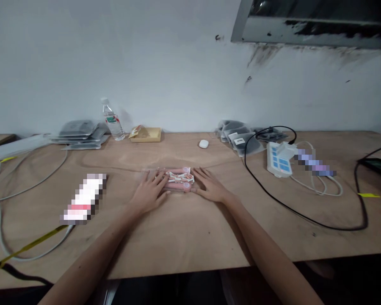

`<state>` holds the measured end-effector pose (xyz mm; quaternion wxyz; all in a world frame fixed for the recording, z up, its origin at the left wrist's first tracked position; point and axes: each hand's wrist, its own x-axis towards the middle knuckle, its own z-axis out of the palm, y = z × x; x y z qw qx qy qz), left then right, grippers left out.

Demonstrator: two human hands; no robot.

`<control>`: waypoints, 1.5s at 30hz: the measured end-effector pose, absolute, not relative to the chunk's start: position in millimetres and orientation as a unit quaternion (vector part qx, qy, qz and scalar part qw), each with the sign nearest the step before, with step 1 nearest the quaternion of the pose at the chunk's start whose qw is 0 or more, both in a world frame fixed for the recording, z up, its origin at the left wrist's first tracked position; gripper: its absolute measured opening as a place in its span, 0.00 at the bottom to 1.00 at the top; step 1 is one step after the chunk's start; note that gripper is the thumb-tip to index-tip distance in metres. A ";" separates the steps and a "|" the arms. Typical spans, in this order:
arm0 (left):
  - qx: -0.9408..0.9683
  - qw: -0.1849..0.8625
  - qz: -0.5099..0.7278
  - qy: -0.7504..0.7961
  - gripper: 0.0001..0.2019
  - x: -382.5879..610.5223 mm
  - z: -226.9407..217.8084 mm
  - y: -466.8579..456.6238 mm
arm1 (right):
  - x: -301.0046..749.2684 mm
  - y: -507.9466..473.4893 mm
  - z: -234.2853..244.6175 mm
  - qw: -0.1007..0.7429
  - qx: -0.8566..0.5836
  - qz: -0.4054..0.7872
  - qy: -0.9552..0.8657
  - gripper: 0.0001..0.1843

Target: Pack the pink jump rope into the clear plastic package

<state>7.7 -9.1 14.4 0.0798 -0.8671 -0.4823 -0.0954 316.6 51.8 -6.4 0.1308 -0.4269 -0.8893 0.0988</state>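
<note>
A clear plastic packet (179,178) lies flat on the wooden table, in front of me. Through the plastic show two pink rod-like pieces with a white-and-orange bundle between them; I cannot tell their kind. My left hand (150,190) rests flat over the packet's left part, fingers spread, hiding that end. At the packet's right end, my right hand (211,186) lies palm down with fingers apart, its fingertips beside or just touching the edge. Neither hand is wrapped around anything.
Along the wall stand stacked grey pouches (79,131), a water bottle (113,120), a yellow tray (150,135), a white case (203,144) and more pouches (238,137). A phone (84,199) lies left. A power strip (277,161) and black cable (305,217) lie right.
</note>
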 end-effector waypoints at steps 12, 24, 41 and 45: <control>-0.868 0.094 -0.098 -0.478 0.29 15.9 12.2 -14.7 | 300.8 46.3 -5.4 0.129 -0.405 0.078 -0.902 0.38; -0.855 0.090 -0.111 -0.499 0.29 33.7 11.3 -19.4 | 274.9 40.3 -7.4 0.138 -0.431 0.051 -0.890 0.32; -0.851 0.068 -0.119 -0.507 0.29 30.9 20.3 -19.1 | 299.6 45.9 -5.3 0.295 -0.397 0.144 -0.857 0.27; -0.868 0.037 -0.113 -0.483 0.29 25.3 36.5 -7.2 | 294.4 41.8 -9.4 0.214 -0.390 0.089 -0.891 0.25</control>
